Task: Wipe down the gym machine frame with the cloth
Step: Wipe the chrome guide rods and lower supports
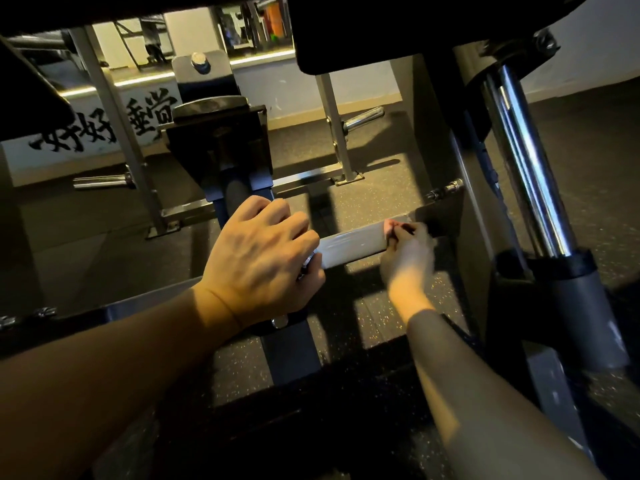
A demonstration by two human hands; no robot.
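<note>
L hand (263, 261) is clenching round the frame crossbar (351, 245) at its left end. R hand (408, 249), blurred, is pinching the pink cloth (391, 225), pressing it onto the bar's other end, well right of the L grip.

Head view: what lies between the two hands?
Only a bare stretch of the grey frame bar, from the left hand to the right hand pinching the cloth, seen in the head view.
</note>
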